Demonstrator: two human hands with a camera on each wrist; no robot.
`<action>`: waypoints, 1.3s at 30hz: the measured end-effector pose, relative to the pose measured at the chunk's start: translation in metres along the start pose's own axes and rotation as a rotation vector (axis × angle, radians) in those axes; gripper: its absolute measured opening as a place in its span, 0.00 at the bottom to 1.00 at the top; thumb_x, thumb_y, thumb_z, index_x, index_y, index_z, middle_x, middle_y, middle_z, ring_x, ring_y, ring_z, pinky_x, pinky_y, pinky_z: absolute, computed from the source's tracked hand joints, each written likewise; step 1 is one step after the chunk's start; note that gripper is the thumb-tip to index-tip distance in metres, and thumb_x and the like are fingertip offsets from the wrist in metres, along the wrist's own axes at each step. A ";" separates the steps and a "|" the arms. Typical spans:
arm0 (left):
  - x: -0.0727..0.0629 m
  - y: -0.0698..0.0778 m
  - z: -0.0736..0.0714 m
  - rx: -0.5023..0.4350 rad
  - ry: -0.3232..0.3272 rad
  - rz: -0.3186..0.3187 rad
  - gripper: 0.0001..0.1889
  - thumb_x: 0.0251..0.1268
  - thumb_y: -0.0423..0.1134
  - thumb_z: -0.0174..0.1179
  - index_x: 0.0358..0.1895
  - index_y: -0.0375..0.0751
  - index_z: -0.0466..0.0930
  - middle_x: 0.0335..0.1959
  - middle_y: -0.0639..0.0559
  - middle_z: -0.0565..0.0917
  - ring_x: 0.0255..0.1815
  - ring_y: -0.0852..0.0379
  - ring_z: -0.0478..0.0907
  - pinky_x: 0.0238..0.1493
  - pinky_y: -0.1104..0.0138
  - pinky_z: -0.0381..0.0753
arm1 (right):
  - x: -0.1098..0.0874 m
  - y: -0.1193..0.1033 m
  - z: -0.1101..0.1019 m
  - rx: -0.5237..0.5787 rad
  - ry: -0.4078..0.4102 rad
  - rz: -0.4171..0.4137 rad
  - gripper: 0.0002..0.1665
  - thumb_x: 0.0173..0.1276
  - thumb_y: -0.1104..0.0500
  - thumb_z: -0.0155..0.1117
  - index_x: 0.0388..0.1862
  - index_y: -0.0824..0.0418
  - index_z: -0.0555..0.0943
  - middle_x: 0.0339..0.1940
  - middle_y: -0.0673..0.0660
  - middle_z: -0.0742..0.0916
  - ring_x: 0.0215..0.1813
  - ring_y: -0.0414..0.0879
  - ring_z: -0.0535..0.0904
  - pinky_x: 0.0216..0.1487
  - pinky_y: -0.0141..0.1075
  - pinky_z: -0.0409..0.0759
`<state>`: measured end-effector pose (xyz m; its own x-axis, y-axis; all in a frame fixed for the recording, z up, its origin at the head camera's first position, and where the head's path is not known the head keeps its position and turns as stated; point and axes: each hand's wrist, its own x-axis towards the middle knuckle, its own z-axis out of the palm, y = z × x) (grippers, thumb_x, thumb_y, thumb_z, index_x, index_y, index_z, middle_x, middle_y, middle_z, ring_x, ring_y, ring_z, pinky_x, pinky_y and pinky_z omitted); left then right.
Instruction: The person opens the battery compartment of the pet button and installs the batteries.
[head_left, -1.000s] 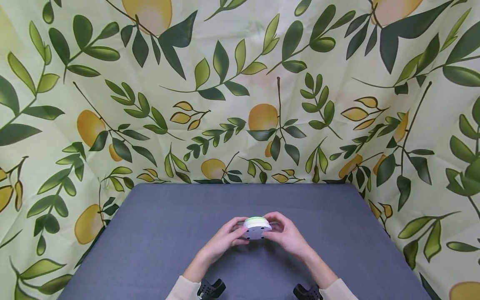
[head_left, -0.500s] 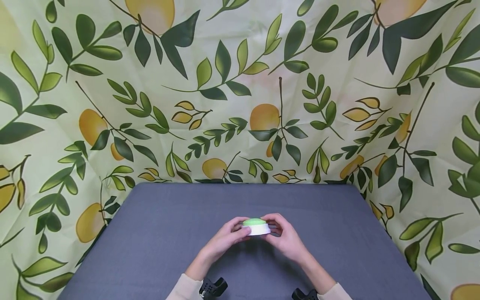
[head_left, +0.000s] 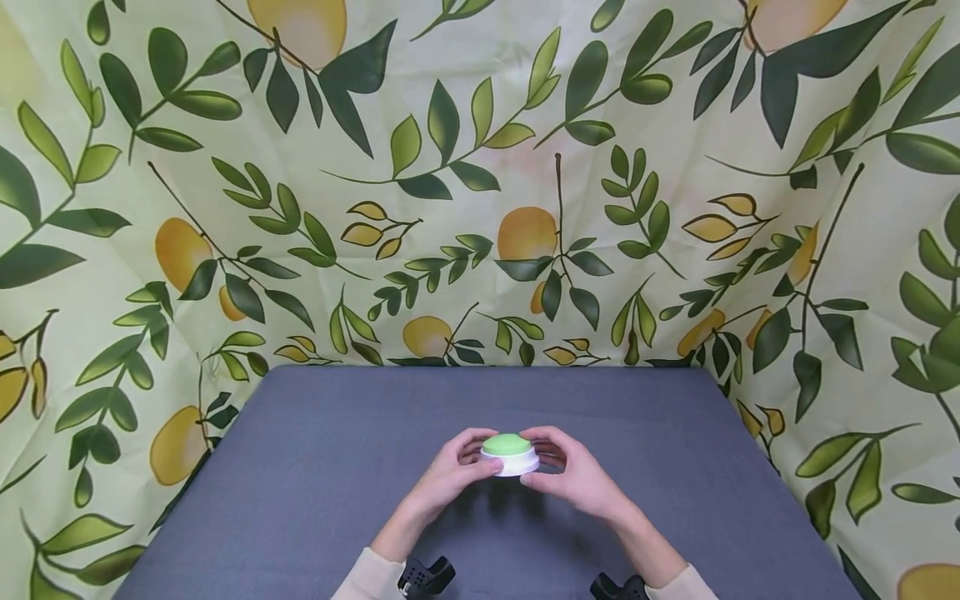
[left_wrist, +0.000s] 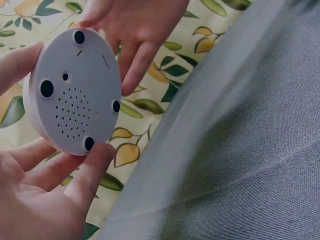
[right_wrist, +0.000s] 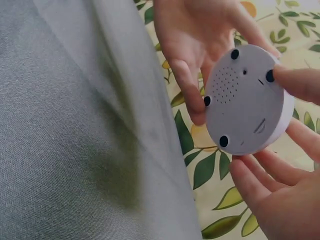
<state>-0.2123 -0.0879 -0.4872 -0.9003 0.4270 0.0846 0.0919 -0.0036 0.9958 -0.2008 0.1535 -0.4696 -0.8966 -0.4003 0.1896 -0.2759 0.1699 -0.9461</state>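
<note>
Above grey table [head_left: 315, 467]: green-domed button [head_left: 509, 453] pinched by left hand [head_left: 450, 475] and right hand [head_left: 577, 477], dome up; probably being set down, needs level lowering.

1. A round white device [right_wrist: 245, 102] shows its flat underside, with four black feet near the rim and a patch of small holes.
2. The right hand [right_wrist: 272, 192], below and right of the device, holds its rim with curled fingers.
3. The left hand [right_wrist: 200, 45], above and left of the device, touches its edge.
4. A grey cloth [right_wrist: 75, 130] lies left of the device.
</note>
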 end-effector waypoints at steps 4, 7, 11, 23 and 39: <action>0.000 0.002 0.002 0.044 0.006 0.029 0.28 0.64 0.36 0.69 0.65 0.32 0.73 0.58 0.40 0.81 0.55 0.52 0.79 0.57 0.67 0.76 | 0.001 -0.004 -0.002 0.113 -0.020 0.055 0.33 0.66 0.62 0.73 0.66 0.72 0.72 0.63 0.67 0.79 0.64 0.59 0.77 0.62 0.32 0.75; 0.001 0.003 0.003 0.073 0.008 0.055 0.29 0.64 0.35 0.70 0.66 0.33 0.73 0.59 0.39 0.80 0.58 0.51 0.78 0.60 0.68 0.75 | 0.001 -0.003 -0.003 0.147 -0.015 0.078 0.35 0.67 0.62 0.71 0.68 0.74 0.70 0.64 0.69 0.79 0.63 0.58 0.78 0.59 0.31 0.76; 0.002 0.003 0.004 0.085 0.009 0.090 0.30 0.63 0.34 0.70 0.67 0.32 0.72 0.61 0.38 0.79 0.60 0.50 0.78 0.61 0.67 0.75 | 0.001 0.000 -0.003 0.150 -0.031 0.105 0.40 0.65 0.60 0.72 0.71 0.75 0.67 0.66 0.70 0.77 0.64 0.59 0.77 0.58 0.31 0.77; 0.005 0.004 -0.002 0.246 0.012 0.108 0.34 0.57 0.37 0.76 0.67 0.39 0.73 0.63 0.46 0.78 0.63 0.49 0.77 0.66 0.59 0.73 | 0.010 0.007 -0.004 0.000 -0.065 0.045 0.40 0.62 0.60 0.76 0.69 0.69 0.71 0.66 0.67 0.76 0.65 0.60 0.76 0.64 0.44 0.74; 0.027 -0.011 -0.008 0.336 0.026 0.096 0.37 0.53 0.38 0.79 0.67 0.37 0.74 0.63 0.45 0.78 0.65 0.46 0.77 0.66 0.55 0.73 | 0.028 0.033 -0.001 -0.125 0.018 0.046 0.42 0.58 0.59 0.79 0.69 0.68 0.72 0.65 0.65 0.78 0.66 0.60 0.76 0.65 0.52 0.73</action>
<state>-0.2414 -0.0837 -0.4960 -0.8908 0.4160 0.1827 0.3077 0.2566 0.9162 -0.2350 0.1485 -0.4949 -0.9149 -0.3736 0.1528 -0.2746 0.2989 -0.9139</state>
